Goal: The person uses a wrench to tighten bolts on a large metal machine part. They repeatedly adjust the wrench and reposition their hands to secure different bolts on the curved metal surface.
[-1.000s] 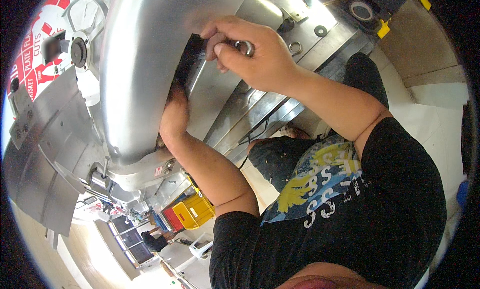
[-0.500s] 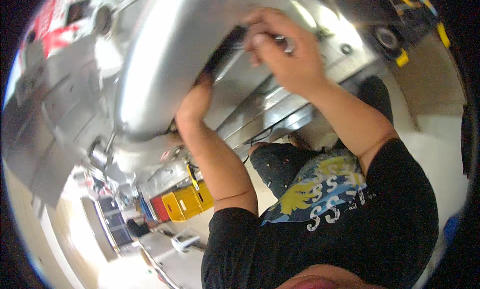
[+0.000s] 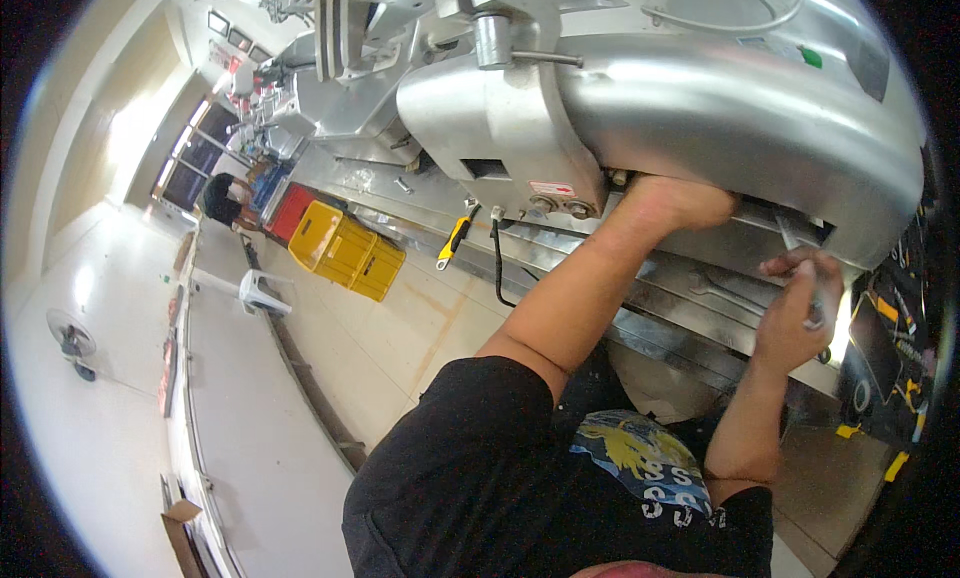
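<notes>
My left hand (image 3: 690, 202) reaches into the dark opening under the rounded silver housing of a machine (image 3: 700, 108); its fingers are hidden inside. Beside that opening, my right hand (image 3: 805, 303) closes around a slim silver wrench (image 3: 791, 236), slightly blurred. The tool's far end points up into the gap at the housing's lower edge. Another silver wrench (image 3: 735, 295) lies on the metal ledge just left of my right hand.
An adjustable wrench with a yellow-and-black handle (image 3: 455, 244) lies on the ledge's edge. Near a black cable (image 3: 498, 263) sit a yellow crate (image 3: 345, 253) and a red crate (image 3: 292, 210). Tools fill a black case (image 3: 880, 378) at right. Another person (image 3: 222, 200) stands far left.
My view has swung, bringing more of the machine's left end and the room into sight. My right hand, still holding the wrench, is now lower beside the opening. My left hand remains under the housing.
</notes>
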Tool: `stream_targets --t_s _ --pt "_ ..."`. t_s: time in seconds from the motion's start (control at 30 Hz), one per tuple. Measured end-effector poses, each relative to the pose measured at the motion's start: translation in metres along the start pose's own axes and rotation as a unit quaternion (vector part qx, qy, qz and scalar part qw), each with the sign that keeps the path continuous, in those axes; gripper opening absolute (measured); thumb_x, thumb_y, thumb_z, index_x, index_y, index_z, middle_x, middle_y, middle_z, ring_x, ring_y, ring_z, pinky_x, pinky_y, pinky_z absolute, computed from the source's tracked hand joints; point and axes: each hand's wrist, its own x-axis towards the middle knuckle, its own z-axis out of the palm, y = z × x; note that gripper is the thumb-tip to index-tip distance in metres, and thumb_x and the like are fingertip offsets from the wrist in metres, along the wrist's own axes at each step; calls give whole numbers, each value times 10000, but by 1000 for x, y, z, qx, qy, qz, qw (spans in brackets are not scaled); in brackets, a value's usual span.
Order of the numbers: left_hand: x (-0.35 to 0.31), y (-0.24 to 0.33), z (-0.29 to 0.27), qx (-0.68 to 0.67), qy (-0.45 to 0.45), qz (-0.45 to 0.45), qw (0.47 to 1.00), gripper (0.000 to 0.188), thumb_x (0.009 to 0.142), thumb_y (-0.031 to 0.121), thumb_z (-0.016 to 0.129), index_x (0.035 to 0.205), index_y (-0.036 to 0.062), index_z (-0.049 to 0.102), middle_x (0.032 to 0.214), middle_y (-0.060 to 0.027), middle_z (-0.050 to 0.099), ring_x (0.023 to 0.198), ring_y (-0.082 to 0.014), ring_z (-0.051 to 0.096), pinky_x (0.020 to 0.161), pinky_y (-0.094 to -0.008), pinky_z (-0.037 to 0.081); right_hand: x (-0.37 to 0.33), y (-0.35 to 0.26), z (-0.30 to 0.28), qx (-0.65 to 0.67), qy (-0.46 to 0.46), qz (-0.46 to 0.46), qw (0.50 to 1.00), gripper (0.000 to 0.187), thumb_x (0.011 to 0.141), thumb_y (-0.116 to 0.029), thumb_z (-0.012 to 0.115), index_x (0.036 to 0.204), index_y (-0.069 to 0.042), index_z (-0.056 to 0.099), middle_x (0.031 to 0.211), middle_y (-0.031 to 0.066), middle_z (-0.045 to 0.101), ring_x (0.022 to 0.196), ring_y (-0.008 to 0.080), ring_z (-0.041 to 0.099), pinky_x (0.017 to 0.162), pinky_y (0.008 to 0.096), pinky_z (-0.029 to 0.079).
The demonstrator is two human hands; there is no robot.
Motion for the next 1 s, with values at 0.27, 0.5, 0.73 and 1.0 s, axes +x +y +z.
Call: stream_targets --t_s 0.27,0.5,0.73,1.0 --pt "14 -18 15 170 -82 82 979 343 957 229 493 997 62 789 1132 -224 726 1026 -374 710 960 -516 510 -24 -2 48 -160 -131 -200 958 208 814 -10 758 1019 -44 739 939 143 714 896 303 697 813 374 563" --pt "20 -25 13 117 -44 -72 990 494 1056 326 381 1410 36 569 1520 -267 464 1398 -456 454 1182 -503 331 21 -8 -23 215 7 108 971 169 912 -87 673 1066 -27 708 842 146 708 749 266 703 675 342 553" --pt "27 -60 24 201 157 121 959 470 1044 345 457 1353 19 594 1427 -276 556 1332 -479 497 1131 -501 379 31 -7 -19 270 -50 126 953 237 1017 -77 523 1220 41 549 860 36 609 705 88 576 630 263 489" --pt "21 -52 19 175 190 103 961 466 1044 346 453 1345 20 598 1414 -276 561 1321 -478 504 1123 -503 385 38 -20 -23 296 -57 138 943 234 1013 -84 533 1208 40 564 827 29 603 696 74 573 619 235 482"
